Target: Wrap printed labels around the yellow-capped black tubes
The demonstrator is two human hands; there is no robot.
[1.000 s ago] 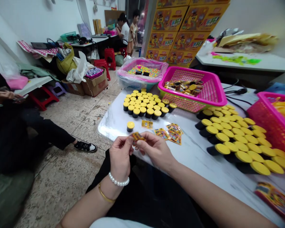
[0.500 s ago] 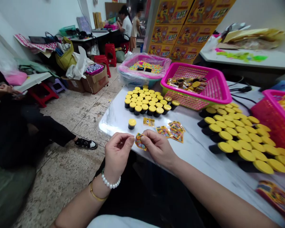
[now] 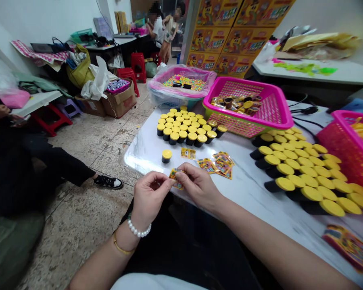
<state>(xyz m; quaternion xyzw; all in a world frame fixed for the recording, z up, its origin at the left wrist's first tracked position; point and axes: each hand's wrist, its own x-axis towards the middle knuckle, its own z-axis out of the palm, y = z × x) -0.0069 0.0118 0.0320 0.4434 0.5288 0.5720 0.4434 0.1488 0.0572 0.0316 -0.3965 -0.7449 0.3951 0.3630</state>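
Your right hand (image 3: 199,186) pinches a small yellow packet (image 3: 176,177) between thumb and fingers, your side of the lone yellow-lidded cup (image 3: 166,156) on the counter (image 3: 140,155). Your left hand (image 3: 151,194), thumb and forefinger drawn together, grips its left edge. Right of that cup lie a flat packet (image 3: 188,153) and, farther right, a loose pile of packets (image 3: 224,164).

one camera, worn on the person's head, looks forward and down, taking in a wide sweep: the left hand (image 3: 149,195) and right hand (image 3: 199,187) appear close, mid-frame; the bench (image 3: 245,165) spreads rightward, floor (image 3: 78,225) leftward, and stacked boxes (image 3: 225,40) stand farther off above.
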